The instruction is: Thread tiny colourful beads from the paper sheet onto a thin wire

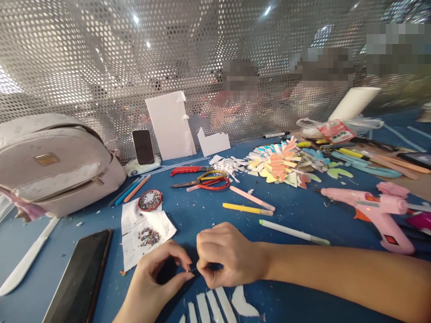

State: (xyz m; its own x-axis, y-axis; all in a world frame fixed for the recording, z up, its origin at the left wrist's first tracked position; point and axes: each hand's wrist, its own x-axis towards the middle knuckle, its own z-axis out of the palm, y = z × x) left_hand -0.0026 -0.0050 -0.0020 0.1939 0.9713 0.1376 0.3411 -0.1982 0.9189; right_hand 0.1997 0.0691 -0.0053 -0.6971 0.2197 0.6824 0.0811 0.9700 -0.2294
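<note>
Close together at the front of the table are my two hands. My left hand (156,276) pinches something tiny between thumb and fingertips; it is too small to make out. My right hand (229,255) is curled closed just to its right, and what its fingers hold is hidden. A faint thin line seems to run between the fingertips. Beside the left hand, small multicoloured beads (148,237) lie on a white tissue (129,242), with a round red-rimmed dish (150,200) of beads above them. White cut strips (215,307) lie below my hands.
Scissors (202,181), markers (247,209) and a heap of coloured paper pieces (281,161) spread behind my hands. A pink glue gun (373,211) lies right. Left are a phone (79,278), a white knife (28,258) and a backpack (57,166). Perforated metal (195,49) closes the back.
</note>
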